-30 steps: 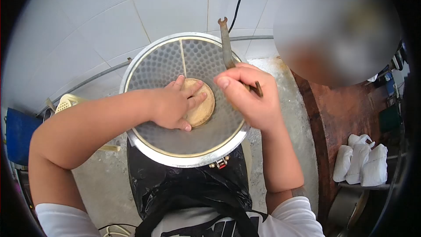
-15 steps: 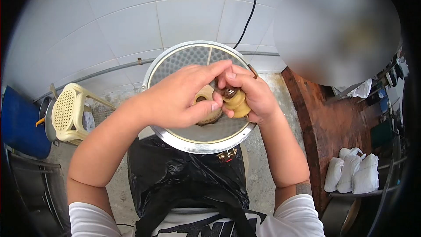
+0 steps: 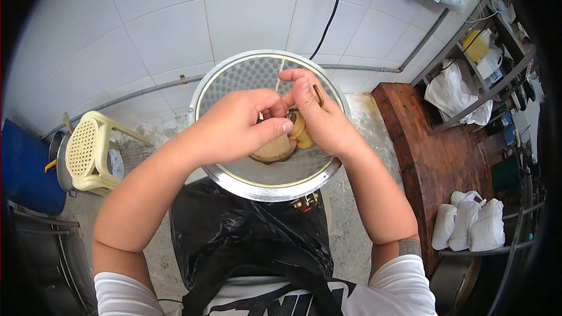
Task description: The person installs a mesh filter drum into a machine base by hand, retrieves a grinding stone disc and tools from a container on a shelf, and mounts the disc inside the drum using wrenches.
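Over the round metal drum (image 3: 266, 192), my two hands meet around a small yellow lobed piece (image 3: 301, 133). My right hand (image 3: 319, 120) holds it against the palm, thumb raised. A short brown bar (image 3: 318, 95) sticks out behind that thumb. Dark, shiny metal (image 3: 291, 116) shows at the top of the yellow piece. My left hand (image 3: 237, 126) has curled fingers, with thumb and fingertips right at this metal; what they pinch is hidden. Below them, a tan disc (image 3: 272, 150) with a rough brown edge lies inside the drum, partly covered by my left hand.
The drum has a bumpy grey inner wall (image 3: 231, 85) and a brass-coloured latch (image 3: 305, 202) in front. A cream stool (image 3: 88, 146) and blue barrel (image 3: 29, 169) stand left. Right are a wooden platform (image 3: 430, 158), white bags (image 3: 468, 222) and shelving. A pipe (image 3: 363, 68) runs along the tiled wall.
My right hand has shifted left and turned, bringing the yellow piece and brown bar along. My left fingers have curled in toward the metal. The view has moved slightly.
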Demonstrator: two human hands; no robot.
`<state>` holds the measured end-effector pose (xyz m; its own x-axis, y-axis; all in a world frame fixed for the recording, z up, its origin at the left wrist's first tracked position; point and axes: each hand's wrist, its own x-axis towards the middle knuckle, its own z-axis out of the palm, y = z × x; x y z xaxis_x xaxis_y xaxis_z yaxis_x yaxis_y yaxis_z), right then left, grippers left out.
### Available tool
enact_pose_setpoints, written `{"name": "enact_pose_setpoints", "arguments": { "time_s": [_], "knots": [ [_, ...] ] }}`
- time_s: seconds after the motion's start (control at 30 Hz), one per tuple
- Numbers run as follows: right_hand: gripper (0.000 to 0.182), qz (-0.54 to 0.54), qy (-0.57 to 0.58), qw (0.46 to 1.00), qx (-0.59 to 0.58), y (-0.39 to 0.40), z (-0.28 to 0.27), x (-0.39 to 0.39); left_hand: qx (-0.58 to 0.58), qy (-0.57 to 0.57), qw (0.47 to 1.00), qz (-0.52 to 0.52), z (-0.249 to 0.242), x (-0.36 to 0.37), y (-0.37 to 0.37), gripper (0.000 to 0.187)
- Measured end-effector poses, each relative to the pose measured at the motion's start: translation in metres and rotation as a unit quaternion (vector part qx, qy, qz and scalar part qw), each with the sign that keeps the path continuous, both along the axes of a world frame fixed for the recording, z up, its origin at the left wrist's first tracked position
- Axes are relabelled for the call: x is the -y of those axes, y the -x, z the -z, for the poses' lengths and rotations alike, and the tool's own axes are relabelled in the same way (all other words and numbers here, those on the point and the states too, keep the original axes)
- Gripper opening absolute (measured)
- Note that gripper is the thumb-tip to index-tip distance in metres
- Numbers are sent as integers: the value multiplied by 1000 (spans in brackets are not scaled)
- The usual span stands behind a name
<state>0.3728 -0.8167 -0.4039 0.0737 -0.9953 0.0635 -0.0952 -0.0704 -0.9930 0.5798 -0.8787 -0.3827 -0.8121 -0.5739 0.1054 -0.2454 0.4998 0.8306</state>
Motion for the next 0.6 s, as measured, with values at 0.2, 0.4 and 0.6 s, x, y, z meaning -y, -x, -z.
{"name": "enact_pose_setpoints", "arguments": {
  "time_s": [0.2, 0.4, 0.6],
  "knots": [
    [65, -3, 19, 999, -39, -6, -10, -2, -6, -40, 999, 36, -2, 7, 2, 24],
    [66, 42, -10, 999, -27, 0, 0, 18, -9, -105, 994, 29, 6, 16, 4, 27],
    [67, 41, -104, 994, 13, -6, 3, 35, 16, -64, 998, 8, 8, 20, 12, 27]
  ]
}}
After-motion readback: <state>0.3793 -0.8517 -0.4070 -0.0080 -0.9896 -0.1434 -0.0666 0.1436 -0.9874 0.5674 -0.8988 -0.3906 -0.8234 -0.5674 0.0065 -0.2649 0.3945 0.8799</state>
